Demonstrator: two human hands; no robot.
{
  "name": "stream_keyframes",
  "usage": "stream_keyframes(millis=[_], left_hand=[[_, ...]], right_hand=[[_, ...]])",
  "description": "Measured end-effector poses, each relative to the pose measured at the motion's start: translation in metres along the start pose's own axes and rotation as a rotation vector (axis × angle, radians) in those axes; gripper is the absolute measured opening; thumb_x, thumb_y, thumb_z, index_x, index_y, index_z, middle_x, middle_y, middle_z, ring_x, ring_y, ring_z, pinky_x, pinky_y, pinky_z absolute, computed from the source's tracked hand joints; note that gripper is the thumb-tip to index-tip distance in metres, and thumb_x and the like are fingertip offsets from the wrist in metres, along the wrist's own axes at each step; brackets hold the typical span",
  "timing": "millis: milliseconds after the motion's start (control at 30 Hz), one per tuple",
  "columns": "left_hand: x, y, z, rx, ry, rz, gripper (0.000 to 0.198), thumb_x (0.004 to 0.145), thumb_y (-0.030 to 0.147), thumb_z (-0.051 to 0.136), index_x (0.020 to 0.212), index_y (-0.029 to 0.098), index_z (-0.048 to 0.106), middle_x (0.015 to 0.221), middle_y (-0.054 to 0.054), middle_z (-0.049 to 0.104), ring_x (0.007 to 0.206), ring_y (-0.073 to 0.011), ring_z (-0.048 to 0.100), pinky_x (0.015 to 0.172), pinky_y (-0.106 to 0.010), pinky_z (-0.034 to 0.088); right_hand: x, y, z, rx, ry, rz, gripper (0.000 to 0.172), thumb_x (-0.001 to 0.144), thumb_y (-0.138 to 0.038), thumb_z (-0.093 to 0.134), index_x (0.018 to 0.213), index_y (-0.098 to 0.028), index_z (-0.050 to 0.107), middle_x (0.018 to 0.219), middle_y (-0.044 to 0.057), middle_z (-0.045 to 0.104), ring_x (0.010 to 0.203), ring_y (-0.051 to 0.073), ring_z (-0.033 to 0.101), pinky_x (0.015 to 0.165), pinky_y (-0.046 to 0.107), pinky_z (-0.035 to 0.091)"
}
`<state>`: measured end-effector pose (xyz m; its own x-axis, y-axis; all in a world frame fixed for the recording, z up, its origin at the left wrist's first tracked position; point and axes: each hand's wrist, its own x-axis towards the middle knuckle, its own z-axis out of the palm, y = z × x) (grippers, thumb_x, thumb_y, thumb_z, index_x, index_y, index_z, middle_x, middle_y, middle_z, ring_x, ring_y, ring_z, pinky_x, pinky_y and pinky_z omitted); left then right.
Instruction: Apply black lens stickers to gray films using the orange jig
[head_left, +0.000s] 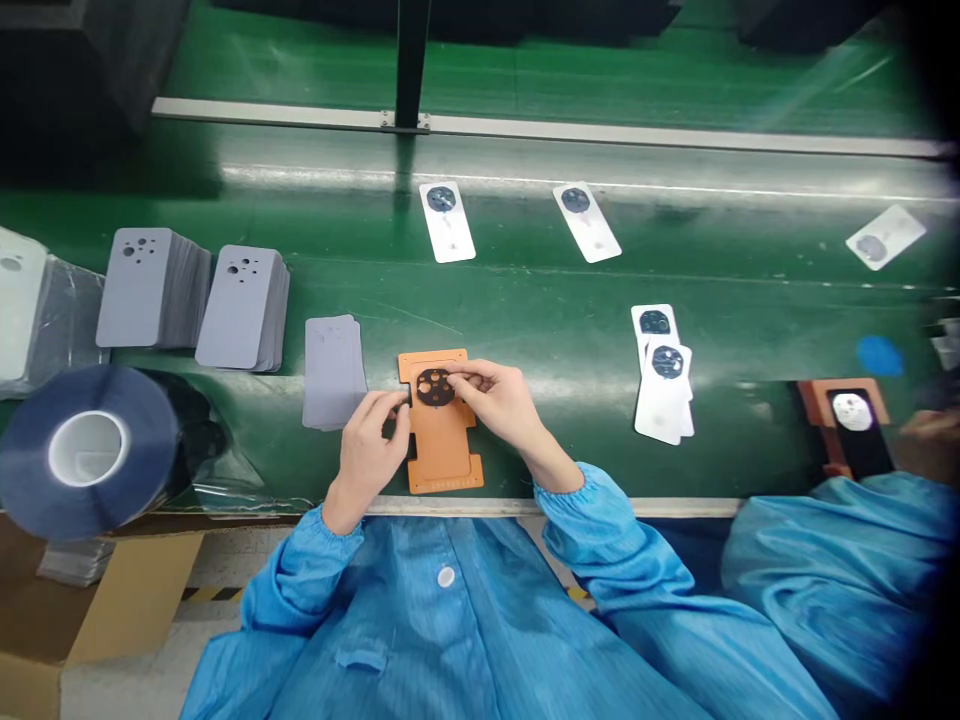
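Note:
An orange fixture plate (442, 448) lies on the green bench near its front edge. Over its upper part is a black round piece with holes (434, 388). My right hand (491, 395) pinches the right edge of this piece between thumb and fingers. At the left edge of the fixture, my left hand (375, 440) has thumb and index finger curved with a gap between them, and nothing shows in it. Just left of that hand lie thin grey phone-shaped sheets (331, 370).
Grey sheet stacks (240, 305) and a large film roll (90, 450) stand left. White pieces with dark circles (448, 222) lie further back; overlapping ones (664, 400) lie right. At far right, another person's blue sleeve (847, 570) is beside an orange fixture (870, 395).

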<state>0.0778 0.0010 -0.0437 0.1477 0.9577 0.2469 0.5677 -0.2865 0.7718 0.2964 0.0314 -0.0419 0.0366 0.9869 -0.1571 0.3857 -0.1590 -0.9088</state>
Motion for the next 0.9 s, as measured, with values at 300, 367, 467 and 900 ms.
stream_keyframes(millis=[300, 367, 467, 900], left_hand=[[-0.0032, -0.0042, 0.0065, 0.136, -0.11, 0.104, 0.029, 0.104, 0.02, 0.054, 0.129, 0.02, 0.068, 0.115, -0.01, 0.069, 0.103, -0.021, 0.069, 0.092, -0.035, 0.058], [-0.0022, -0.0046, 0.0073, 0.165, -0.124, 0.12, 0.031, 0.104, 0.02, 0.054, 0.131, 0.02, 0.068, 0.115, -0.011, 0.069, 0.1, -0.0212, 0.069, 0.09, -0.035, 0.058], [-0.0004, -0.0035, 0.0079, 0.2, -0.139, 0.136, 0.031, 0.103, 0.02, 0.054, 0.131, 0.02, 0.068, 0.115, -0.011, 0.068, 0.099, -0.0219, 0.069, 0.089, -0.036, 0.059], [0.0002, -0.0021, 0.0084, 0.192, -0.135, 0.114, 0.029, 0.102, 0.019, 0.054, 0.128, 0.021, 0.067, 0.118, -0.012, 0.069, 0.107, -0.0228, 0.07, 0.095, -0.037, 0.059]], right_hand=[[0.0009, 0.003, 0.0029, -0.134, 0.03, -0.109, 0.025, 0.091, -0.026, 0.064, 0.108, -0.024, 0.083, 0.081, 0.002, 0.071, 0.059, 0.012, 0.049, 0.061, 0.03, 0.042], [0.0011, 0.0028, 0.0026, -0.165, 0.046, -0.132, 0.024, 0.092, -0.025, 0.064, 0.108, -0.023, 0.083, 0.078, 0.001, 0.069, 0.059, 0.013, 0.049, 0.061, 0.03, 0.043], [0.0016, 0.0021, 0.0024, -0.21, 0.059, -0.195, 0.023, 0.094, -0.024, 0.064, 0.108, -0.023, 0.082, 0.076, 0.001, 0.066, 0.061, 0.014, 0.052, 0.064, 0.03, 0.045], [0.0012, 0.0014, 0.0025, -0.232, 0.025, -0.243, 0.024, 0.099, -0.024, 0.062, 0.113, -0.024, 0.08, 0.093, 0.004, 0.067, 0.064, 0.014, 0.052, 0.068, 0.031, 0.049]])
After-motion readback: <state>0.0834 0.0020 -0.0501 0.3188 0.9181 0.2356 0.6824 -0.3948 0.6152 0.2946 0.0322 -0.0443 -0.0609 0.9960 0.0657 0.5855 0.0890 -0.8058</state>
